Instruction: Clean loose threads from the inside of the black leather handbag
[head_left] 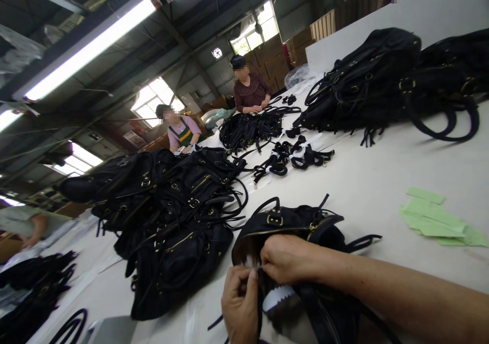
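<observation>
Left hand [239,306] and right hand [288,257] are both pinching the zip edge of a black leather handbag [290,224], spreading its mouth open on the white table [367,196] — lining showing. Beyond, black handbags [168,217] are lying heaped, green paper slips [433,219] are sitting right, and a co-worker [248,89] is handling black straps [252,127].
</observation>
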Demonstrator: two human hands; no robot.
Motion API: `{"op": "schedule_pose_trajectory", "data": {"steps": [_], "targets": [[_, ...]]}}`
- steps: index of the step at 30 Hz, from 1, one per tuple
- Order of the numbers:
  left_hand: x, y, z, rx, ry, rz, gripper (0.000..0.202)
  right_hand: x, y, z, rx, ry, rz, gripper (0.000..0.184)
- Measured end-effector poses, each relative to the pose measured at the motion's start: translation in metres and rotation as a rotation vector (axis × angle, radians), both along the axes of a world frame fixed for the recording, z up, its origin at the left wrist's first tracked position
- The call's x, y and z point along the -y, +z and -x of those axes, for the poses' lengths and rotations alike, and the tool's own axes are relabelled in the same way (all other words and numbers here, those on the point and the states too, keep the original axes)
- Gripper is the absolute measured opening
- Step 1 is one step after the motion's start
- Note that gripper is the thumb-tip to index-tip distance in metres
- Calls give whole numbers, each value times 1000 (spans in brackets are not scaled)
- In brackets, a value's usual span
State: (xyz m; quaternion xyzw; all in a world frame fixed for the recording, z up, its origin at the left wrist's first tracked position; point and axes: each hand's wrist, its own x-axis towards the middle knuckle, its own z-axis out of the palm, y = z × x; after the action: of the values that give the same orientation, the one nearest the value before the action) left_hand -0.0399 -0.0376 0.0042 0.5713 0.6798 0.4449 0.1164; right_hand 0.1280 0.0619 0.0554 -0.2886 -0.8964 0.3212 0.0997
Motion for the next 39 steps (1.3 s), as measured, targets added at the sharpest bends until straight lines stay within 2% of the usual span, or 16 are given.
{"op": "schedule_pose_trajectory", "data": {"steps": [16,29,36,39], "targets": [[2,-3,-2,-124,-22,-1,23,1,5,-2,37,8,-5,20],[1,3,-8,-247,-61,-82,19,0,-3,0,28,16,-45,19],[0,5,-8,-297,-122,-75,14,0,-4,0,4,4,-16,18],[2,8,-5,-264,-166,0,18,-2,-8,2,-8,-9,88,18]]}}
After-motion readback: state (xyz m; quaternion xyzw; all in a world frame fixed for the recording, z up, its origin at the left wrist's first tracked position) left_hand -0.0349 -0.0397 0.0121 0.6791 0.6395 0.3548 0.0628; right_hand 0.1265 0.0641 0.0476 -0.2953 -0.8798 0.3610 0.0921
